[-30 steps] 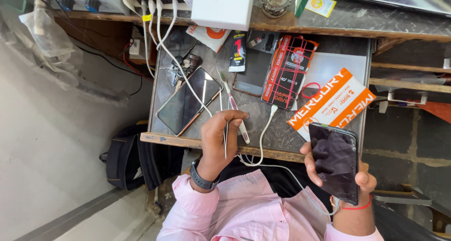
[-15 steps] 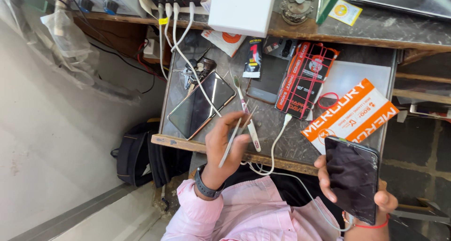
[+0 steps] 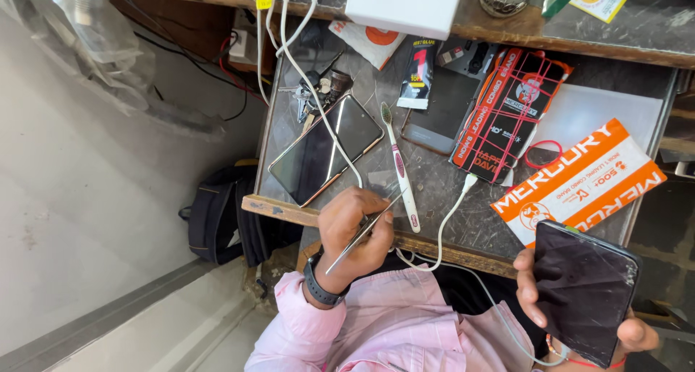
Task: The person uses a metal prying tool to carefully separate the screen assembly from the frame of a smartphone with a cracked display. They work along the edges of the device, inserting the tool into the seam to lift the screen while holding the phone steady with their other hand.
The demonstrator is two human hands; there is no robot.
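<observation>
Sitting at my scratched-up grey workbench (image 3: 434, 191) next to a pale wall (image 3: 87, 220), black bag (image 3: 217, 220) on the floor below. My right hand (image 3: 579, 307) grips a cracked dark phone (image 3: 585, 299) off the bench's near edge. Another phone (image 3: 326, 149) lies flat near a pink toothbrush (image 3: 399, 165). My left hand (image 3: 356, 231) pinches thin metal tweezers (image 3: 362, 233) over the wooden front lip.

toothbrush (image 3: 399, 165) on workbench (image 3: 441, 191) between two phones (image 3: 326, 149) (cable (image 3: 449, 216) beside it)
</observation>
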